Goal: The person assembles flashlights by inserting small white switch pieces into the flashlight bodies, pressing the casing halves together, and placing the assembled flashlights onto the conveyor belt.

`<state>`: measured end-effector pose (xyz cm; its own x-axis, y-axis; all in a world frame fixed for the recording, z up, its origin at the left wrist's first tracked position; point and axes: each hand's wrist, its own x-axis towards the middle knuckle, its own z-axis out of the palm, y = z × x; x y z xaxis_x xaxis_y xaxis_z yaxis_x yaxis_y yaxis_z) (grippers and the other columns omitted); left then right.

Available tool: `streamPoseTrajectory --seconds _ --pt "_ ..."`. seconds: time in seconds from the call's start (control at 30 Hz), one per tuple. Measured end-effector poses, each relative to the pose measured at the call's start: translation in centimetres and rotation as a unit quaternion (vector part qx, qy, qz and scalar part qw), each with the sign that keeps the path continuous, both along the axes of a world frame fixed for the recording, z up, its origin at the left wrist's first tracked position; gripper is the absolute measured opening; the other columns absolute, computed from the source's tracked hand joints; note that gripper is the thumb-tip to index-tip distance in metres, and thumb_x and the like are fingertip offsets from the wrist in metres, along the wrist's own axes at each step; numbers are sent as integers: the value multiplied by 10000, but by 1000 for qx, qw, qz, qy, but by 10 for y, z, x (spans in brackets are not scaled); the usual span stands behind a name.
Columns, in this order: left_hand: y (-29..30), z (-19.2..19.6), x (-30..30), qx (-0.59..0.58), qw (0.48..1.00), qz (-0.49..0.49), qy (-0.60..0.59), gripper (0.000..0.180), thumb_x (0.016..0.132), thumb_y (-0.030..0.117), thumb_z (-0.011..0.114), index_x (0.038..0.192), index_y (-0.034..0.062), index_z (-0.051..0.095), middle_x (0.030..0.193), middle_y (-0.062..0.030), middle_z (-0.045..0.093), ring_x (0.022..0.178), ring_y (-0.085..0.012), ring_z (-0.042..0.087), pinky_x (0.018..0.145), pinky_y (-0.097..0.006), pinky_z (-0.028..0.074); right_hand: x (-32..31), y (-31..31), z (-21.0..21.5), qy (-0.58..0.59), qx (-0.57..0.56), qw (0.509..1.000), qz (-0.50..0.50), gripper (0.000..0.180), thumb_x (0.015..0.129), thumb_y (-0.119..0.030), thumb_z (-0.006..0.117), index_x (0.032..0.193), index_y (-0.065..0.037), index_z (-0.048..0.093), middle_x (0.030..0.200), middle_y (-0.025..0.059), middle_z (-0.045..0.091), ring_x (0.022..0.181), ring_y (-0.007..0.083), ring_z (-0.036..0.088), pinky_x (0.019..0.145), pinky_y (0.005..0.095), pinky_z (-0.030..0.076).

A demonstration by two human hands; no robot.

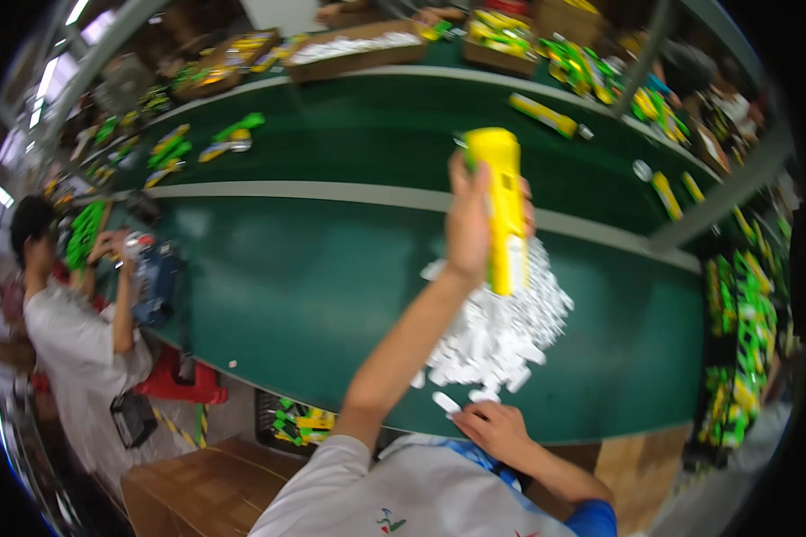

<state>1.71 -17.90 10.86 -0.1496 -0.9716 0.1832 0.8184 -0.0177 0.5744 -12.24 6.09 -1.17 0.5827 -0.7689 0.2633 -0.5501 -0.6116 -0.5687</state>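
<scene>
My left hand (pixel 468 219) is raised over the far side of the green worktable (pixel 287 268). Its fingers wrap round a long yellow object (pixel 507 210) with a small dark patch, a pale patch lower down and a bit of green at its top; blur hides its exact kind. Below it lies a heap of small white flat pieces (pixel 501 336). Close to the table's near edge, my right hand (pixel 495 430) has its fingertips closed on the end of one white oblong piece (pixel 446 403), just in front of the heap.
Beyond a pale rail runs a green belt (pixel 331 134) carrying yellow and green items (pixel 546 115). Boxes (pixel 358 49) line its far side. A person (pixel 90 331) works at the left beside a blue machine (pixel 157 282). Green and yellow items (pixel 739 349) are stacked at right.
</scene>
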Motion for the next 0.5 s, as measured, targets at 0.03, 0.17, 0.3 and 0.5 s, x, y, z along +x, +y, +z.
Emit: streamPoseTrajectory --seconds 0.03,0.17,0.3,0.5 --pt "4 -1 -3 1 1000 4 6 359 1071 432 380 1334 193 332 933 -120 595 675 -197 617 582 -324 543 -2 4 -3 -9 -9 1000 0 137 818 -151 763 947 -130 720 883 4 660 706 183 650 564 314 530" --pt "7 -4 -12 3 999 -19 31 394 1083 380 367 1430 255 227 930 -126 585 676 -198 616 571 -328 545 -1 10 2 -21 -26 999 -2 183 762 -89 799 925 -117 721 876 1 667 724 177 653 537 301 513" --pt "8 1 -10 -3 1000 -7 26 401 1076 402 381 1426 261 242 934 -129 586 676 -207 615 568 -335 545 1 0 13 -121 -1 992 25 160 756 -50 790 884 -83 701 955 52 735 707 209 690 572 313 558" --pt "6 3 5 -40 999 -20 2 306 1082 442 320 1237 185 386 981 -126 580 755 -198 603 618 -320 530 -15 -91 100 -165 -109 979 -49 171 717 21 788 835 -31 676 815 88 727 695 215 719 608 300 575"
